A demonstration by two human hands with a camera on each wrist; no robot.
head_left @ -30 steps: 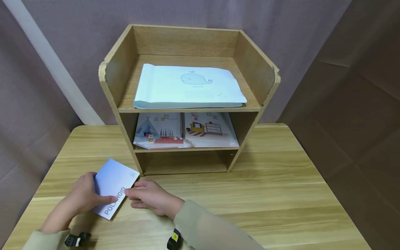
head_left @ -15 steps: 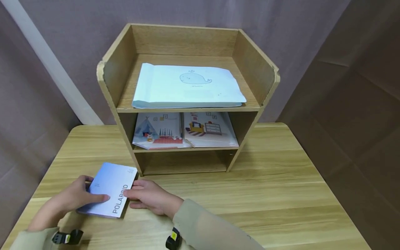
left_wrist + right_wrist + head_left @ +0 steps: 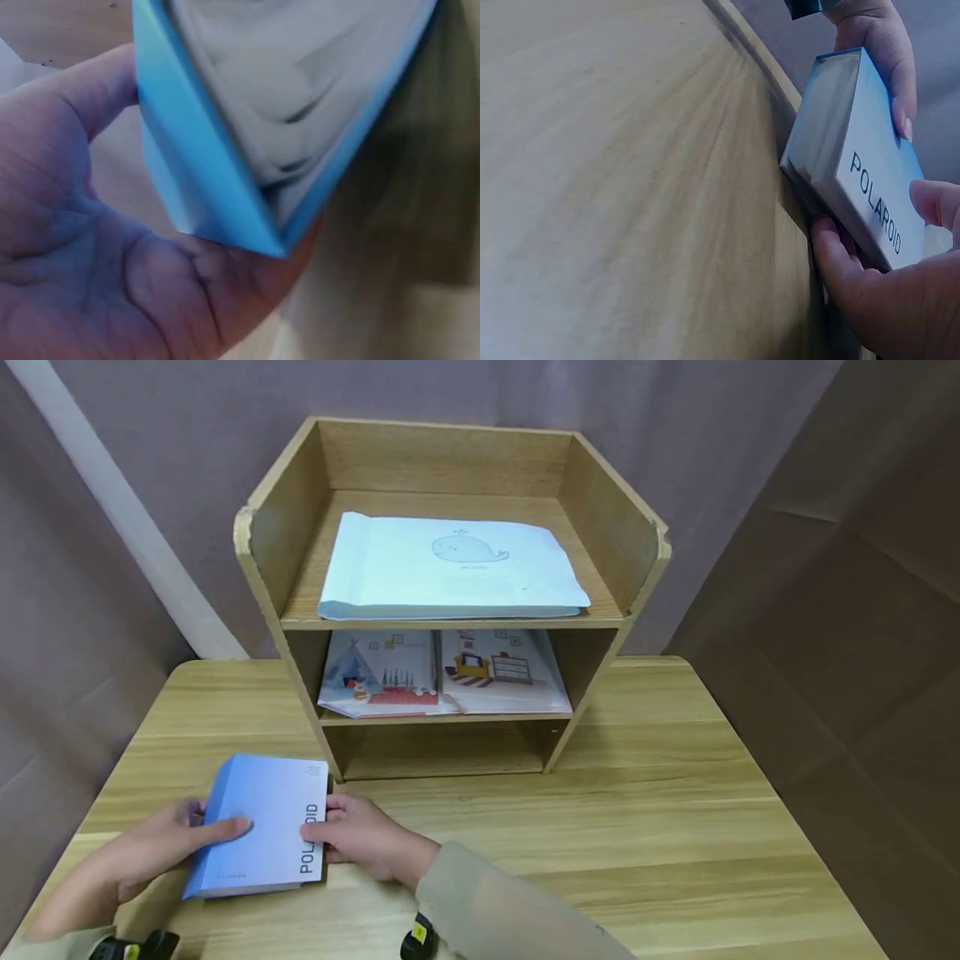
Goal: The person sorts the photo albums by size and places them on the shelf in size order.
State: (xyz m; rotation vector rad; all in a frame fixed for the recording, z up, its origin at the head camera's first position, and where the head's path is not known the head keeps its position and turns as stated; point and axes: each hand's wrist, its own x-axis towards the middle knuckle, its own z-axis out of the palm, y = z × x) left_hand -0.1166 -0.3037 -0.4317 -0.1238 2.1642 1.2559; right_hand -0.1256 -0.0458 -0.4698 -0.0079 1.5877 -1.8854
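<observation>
Both hands hold a thick blue-and-white photo album (image 3: 262, 835) lettered POLAROID, at the table's left front. My left hand (image 3: 146, 856) grips its blue left side, thumb on the cover and the other fingers behind. In the left wrist view, the palm (image 3: 75, 225) lies beside the album's blue corner (image 3: 202, 165), and its pale page edges show. My right hand (image 3: 375, 839) pinches the white edge by the lettering, thumb on top. From the right wrist view, the album (image 3: 870, 165) appears tilted between the right fingers (image 3: 836, 259) and the left hand (image 3: 892, 67).
A wooden shelf unit (image 3: 450, 460) stands behind the album, its left front corner near the album's upper right. A white whale-print book (image 3: 465, 581) lies on its top level. Illustrated booklets (image 3: 378, 681) lie on the middle level. The wooden table (image 3: 660, 827) extends right.
The album has turned counterclockwise from a slant to nearly straight, and its blue left side has come into view. My left hand has moved left; my right hand has stayed nearly in place.
</observation>
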